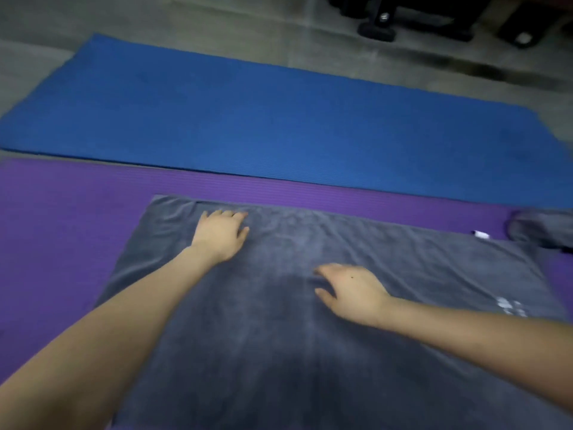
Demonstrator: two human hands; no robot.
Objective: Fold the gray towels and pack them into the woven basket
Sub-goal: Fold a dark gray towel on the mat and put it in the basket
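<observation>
Two mats lie on the floor: one purple mat (62, 243) from 9 o'clock across to 3, and one blue mat (248, 119) behind it toward 12 o'clock. Both are cut off at the left edge. One gray towel (279, 352) is spread flat on the purple mat, from the centre down to 6 o'clock, and its near edge is out of view.

The left hand (221, 235) rests on the towel near its far edge, at about 10 o'clock, with fingers close together and the tips hard to make out. The right hand (353, 290) is at the centre, just toward 3 o'clock, with fingers spread loosely. It is blurred, so I cannot tell if it touches the cloth.

At 3 o'clock, one gray heap (539, 228) lies half cut off, too blurred to name. Some dark equipment (403, 13) stands at 1 o'clock, unclear.
</observation>
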